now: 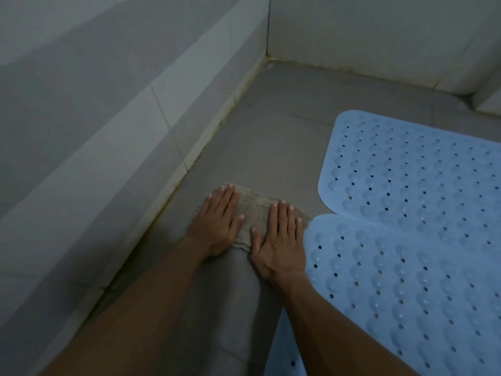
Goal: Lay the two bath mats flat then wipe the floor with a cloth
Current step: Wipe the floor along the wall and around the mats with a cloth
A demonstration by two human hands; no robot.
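A beige woven cloth (254,210) lies flat on the grey tiled floor (271,137) close to the left wall. My left hand (219,223) presses on its left part with straight fingers. My right hand (279,240) presses on its right part, fingers straight and together. Two light blue perforated bath mats lie flat on the right: the far mat (412,172) and the near mat (406,289), whose rounded corners meet just right of my right hand. The cloth's middle shows between my hands; its edges under the palms are hidden.
A tiled wall (108,131) runs along the left, with dirty grout at its foot. Another tiled wall (379,31) closes the far side, forming a corner. A low tiled step (488,101) stands at the far right. Bare grey floor stretches ahead of the cloth.
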